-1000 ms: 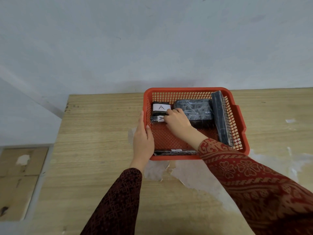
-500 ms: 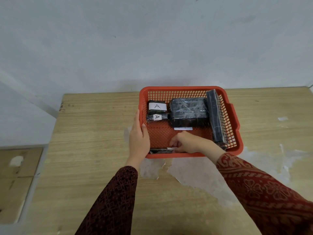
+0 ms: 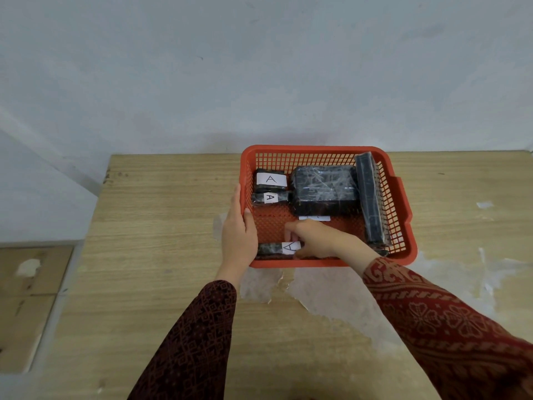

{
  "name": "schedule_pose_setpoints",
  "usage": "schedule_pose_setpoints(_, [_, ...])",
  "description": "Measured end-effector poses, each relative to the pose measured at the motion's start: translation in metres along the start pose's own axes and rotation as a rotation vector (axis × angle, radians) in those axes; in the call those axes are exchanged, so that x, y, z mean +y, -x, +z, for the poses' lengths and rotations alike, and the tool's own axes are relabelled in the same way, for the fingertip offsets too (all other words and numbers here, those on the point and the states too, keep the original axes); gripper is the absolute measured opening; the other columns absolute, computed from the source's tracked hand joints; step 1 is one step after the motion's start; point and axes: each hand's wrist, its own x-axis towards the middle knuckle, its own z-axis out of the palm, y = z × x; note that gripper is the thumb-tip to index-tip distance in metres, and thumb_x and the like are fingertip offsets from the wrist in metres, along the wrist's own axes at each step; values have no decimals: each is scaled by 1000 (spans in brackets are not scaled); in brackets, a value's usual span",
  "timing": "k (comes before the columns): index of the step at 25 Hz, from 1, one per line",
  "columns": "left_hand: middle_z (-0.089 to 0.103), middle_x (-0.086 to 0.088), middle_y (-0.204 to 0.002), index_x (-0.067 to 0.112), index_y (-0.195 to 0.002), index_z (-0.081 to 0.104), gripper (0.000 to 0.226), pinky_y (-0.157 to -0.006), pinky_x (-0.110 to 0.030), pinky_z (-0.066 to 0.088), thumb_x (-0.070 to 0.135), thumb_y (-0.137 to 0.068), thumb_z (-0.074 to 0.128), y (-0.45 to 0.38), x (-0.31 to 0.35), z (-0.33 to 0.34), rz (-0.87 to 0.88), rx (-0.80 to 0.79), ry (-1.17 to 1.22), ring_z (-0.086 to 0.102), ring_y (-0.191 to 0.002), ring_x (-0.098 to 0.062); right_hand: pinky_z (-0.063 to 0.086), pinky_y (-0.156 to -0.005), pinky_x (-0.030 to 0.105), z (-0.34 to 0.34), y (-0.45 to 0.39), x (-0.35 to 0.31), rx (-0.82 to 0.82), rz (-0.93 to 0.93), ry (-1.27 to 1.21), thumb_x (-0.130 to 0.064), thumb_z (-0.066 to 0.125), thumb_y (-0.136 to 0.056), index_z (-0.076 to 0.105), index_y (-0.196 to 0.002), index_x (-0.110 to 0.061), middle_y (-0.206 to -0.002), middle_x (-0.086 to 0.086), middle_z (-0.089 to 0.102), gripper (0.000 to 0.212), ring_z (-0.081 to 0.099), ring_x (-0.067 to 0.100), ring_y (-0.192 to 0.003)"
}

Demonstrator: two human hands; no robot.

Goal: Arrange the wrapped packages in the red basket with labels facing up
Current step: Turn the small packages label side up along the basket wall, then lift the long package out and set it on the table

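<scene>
The red basket [image 3: 401, 197] stands on the wooden table near the wall. My left hand [image 3: 239, 229] grips its left rim. My right hand [image 3: 314, 239] is inside at the front, fingers closed on a thin black wrapped package [image 3: 272, 249] whose white "A" label faces up. At the back left lie two small packages [image 3: 269, 180] [image 3: 269, 197], both showing "A" labels. A large black package [image 3: 324, 190] sits in the middle with no label on top; a white slip [image 3: 314, 218] shows at its front base. A long package [image 3: 370, 200] leans along the right wall.
The wooden table [image 3: 161, 226] has worn white patches [image 3: 326, 298] in front of the basket. A pale wall runs just behind the basket. The table's left edge drops to a tiled floor [image 3: 31, 284].
My right hand left the back-left packages, came to the front of the basket and took the thin package there; that package's "A" label now faces up. My left hand stayed on the rim.
</scene>
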Motion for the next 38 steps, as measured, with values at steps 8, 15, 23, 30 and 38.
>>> schedule_pose_setpoints(8, [44, 3, -144, 29, -151, 15, 54, -85, -24, 53, 18, -102, 33, -1, -2, -2, -6, -6, -31, 58, -102, -2, 48, -75, 32, 7, 1, 2, 3, 53, -142, -28, 70, -83, 60, -108, -19, -103, 4, 62, 28, 56, 18, -89])
schedule_pose_setpoints(15, [49, -11, -131, 10, -138, 43, 43, -101, -34, 40, 8, -95, 45, 3, 3, -2, 117, 176, -198, 44, -118, -14, 50, -89, 36, 7, 57, -4, 342, -22, -176, -22, 62, -88, 62, -109, -15, -111, 3, 64, 21, 58, 19, -103])
schedule_pose_setpoints(23, [63, -13, -118, 6, -114, 65, 28, -100, -49, 32, 6, -87, 58, 9, 15, 0, 439, 198, -681, 54, -114, -32, 22, -117, 50, 16, 95, 33, 814, 414, -95, -16, 64, -85, 35, -142, -14, -156, 21, 15, 64, 15, 39, -144])
schedule_pose_setpoints(30, [66, -9, -104, 8, -111, 64, 25, -88, -41, 43, 7, -88, 57, 45, 55, 40, 527, -70, -616, 60, -98, -26, 33, -111, 51, 11, 87, 47, 789, 499, -304, 6, 50, -86, 3, -152, -21, -158, 23, 9, 85, 20, 41, -142])
schedule_pose_setpoints(38, [70, -3, -98, 12, -105, 68, 20, -87, -40, 44, 14, -92, 53, 108, 73, 104, 368, -178, -639, 63, -93, -23, 51, -64, 24, -6, 126, 68, 956, 239, -781, -2, 50, -88, 18, -147, -24, -124, 1, 53, 71, 61, 17, -90])
